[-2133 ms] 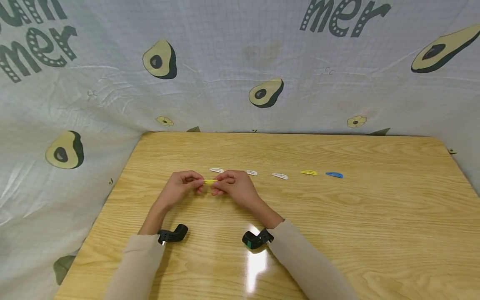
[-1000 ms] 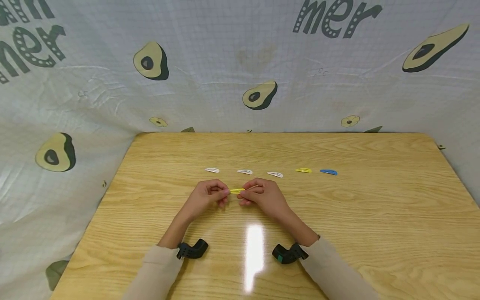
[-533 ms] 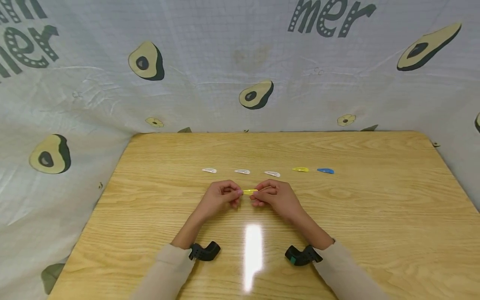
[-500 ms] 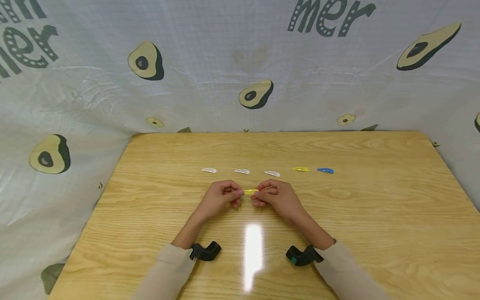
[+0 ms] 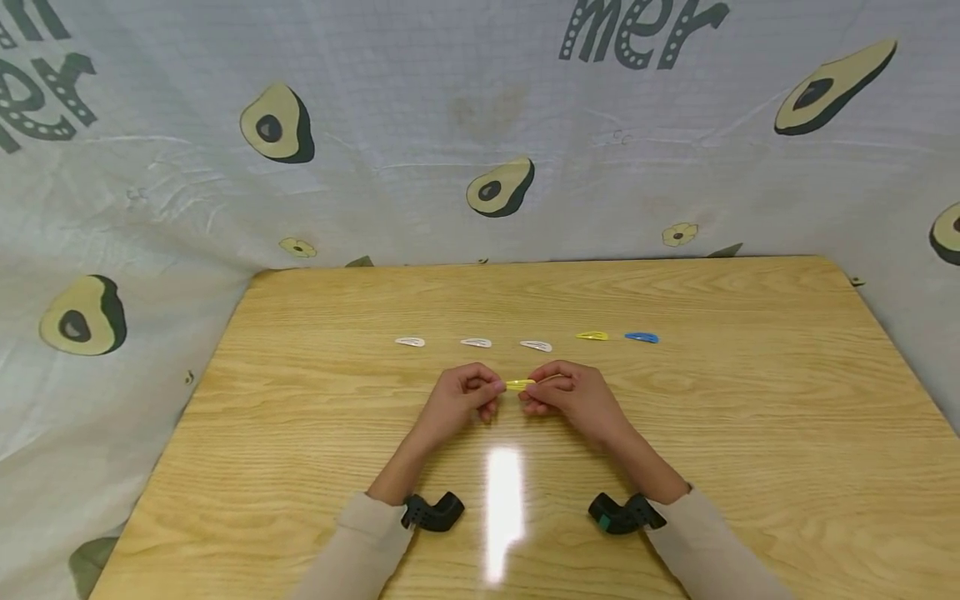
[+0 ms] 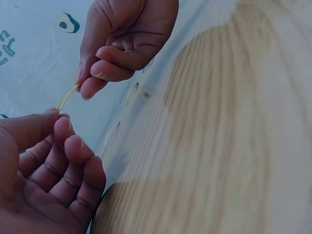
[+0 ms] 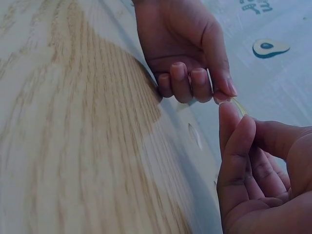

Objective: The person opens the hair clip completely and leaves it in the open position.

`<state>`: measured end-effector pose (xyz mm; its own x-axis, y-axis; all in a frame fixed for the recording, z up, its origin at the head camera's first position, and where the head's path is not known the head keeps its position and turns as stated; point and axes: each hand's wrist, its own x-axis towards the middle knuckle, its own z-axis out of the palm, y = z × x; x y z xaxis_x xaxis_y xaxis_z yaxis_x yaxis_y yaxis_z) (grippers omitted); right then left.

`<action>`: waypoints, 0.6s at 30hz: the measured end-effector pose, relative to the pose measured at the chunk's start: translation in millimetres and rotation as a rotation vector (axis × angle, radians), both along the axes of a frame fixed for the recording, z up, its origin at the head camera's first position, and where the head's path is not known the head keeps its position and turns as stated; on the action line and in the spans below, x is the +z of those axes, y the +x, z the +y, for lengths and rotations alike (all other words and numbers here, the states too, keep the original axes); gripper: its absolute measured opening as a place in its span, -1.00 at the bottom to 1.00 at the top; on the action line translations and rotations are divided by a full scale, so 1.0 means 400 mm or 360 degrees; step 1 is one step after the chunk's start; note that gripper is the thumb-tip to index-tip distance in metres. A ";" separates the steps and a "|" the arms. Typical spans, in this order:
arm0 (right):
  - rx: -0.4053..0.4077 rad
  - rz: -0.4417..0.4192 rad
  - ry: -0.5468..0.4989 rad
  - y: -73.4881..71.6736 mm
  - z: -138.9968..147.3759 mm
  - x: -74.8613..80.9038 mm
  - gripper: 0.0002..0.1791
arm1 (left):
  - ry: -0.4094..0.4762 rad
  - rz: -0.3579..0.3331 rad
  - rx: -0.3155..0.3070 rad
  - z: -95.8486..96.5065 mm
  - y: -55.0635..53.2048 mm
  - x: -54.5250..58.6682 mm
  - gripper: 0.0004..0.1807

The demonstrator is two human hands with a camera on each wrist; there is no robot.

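Observation:
A yellow snap hair clip [image 5: 518,385] is held between my two hands, above the wooden table. My left hand [image 5: 467,400] pinches its left end between thumb and fingertip; my right hand [image 5: 567,397] pinches the other end. Seen edge-on in the left wrist view, the hair clip [image 6: 68,97] looks slightly bowed. In the right wrist view only a short stretch of the hair clip [image 7: 239,107] shows between the fingertips. Beyond the hands lies a row of hair clips: three white ones, the nearest to my hands being a white clip [image 5: 536,346], then a yellow clip [image 5: 592,336] and a blue clip [image 5: 642,337].
The wooden table [image 5: 712,433] reaches to a white cloth [image 5: 405,192] printed with avocados, hung behind and at the sides. Two more white clips, a middle clip [image 5: 476,342] and a left clip [image 5: 410,342], lie to the left in the row.
Both hands, with the yellow hair clip pinched between them, have moved right, away from the leftmost white clip. The head view has shifted slightly. The row of clips stays in place on the table.

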<state>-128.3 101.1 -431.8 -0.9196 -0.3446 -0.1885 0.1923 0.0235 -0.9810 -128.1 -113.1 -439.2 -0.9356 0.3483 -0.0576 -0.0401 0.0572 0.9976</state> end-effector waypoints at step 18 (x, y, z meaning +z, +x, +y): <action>0.0001 -0.0031 0.0064 0.015 0.062 -0.017 -0.63 | -0.0089 0.0219 0.0057 0.061 0.023 -0.022 -0.84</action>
